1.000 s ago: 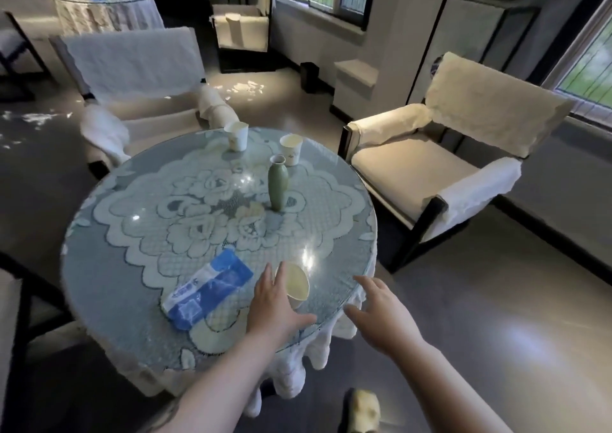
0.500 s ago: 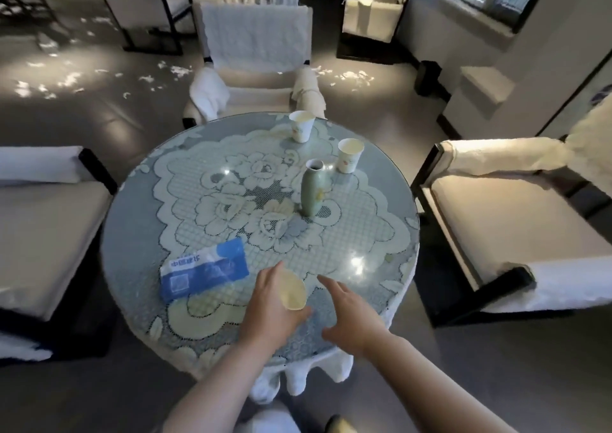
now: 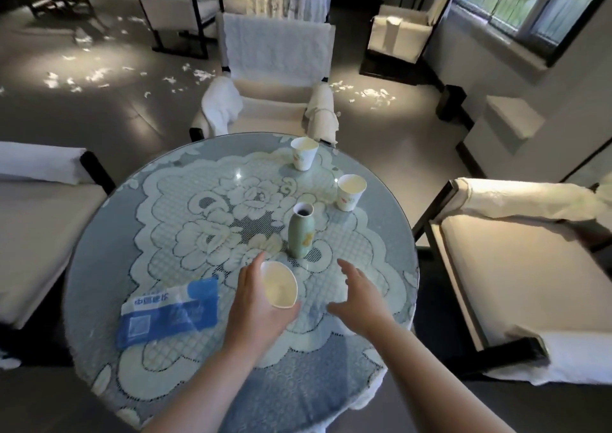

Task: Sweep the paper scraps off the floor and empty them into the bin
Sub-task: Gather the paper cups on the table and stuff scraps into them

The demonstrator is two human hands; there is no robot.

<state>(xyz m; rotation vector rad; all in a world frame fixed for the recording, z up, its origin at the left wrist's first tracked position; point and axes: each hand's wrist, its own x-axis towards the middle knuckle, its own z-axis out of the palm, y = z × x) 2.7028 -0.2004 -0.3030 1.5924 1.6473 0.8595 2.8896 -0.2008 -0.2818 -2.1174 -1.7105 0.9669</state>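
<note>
Scattered white paper scraps (image 3: 96, 75) lie on the grey floor far beyond the round lace-covered glass tabletop (image 3: 109, 234), well ahead-left of both grips: left hand (image 3: 256, 307) clamped round a crumpled white paper cup (image 3: 279, 288), right hand (image 3: 359, 300) spread empty beside it.

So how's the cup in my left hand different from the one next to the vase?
The held cup is squeezed oval and tilted, gripped by the left hand above the table; the cup by the vase stands upright, round-rimmed and untouched. Both are white paper cups, and both look empty.
</note>
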